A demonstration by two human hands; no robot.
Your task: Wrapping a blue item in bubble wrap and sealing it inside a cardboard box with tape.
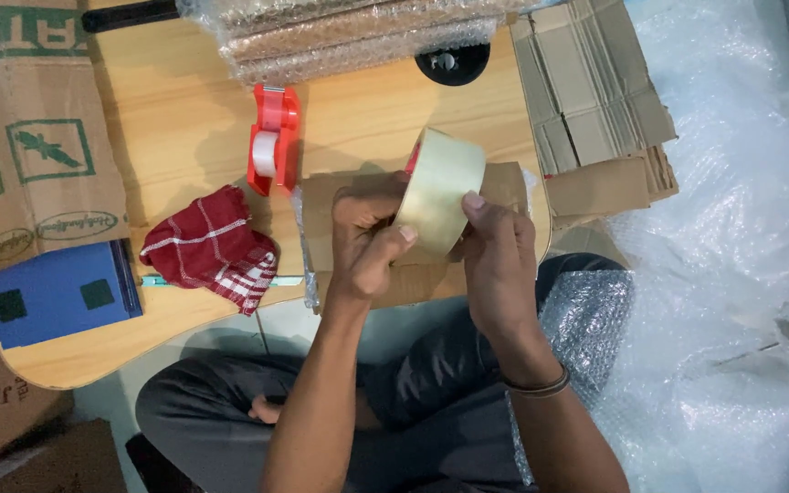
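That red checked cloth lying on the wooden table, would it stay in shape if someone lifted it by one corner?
Probably not. The red checked cloth lies crumpled in soft folds on the wooden table, so it would likely droop and unfold. It looks thin, so probably light. Pushed, it would likely bunch up rather than slide or roll. Both hands are busy elsewhere, on the roll of tape.

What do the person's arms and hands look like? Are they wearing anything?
Both arms are bare, with no sleeves and no gloves. The right hand has a thin dark band around its wrist. The left hand wears nothing: no ring, watch or band shows.
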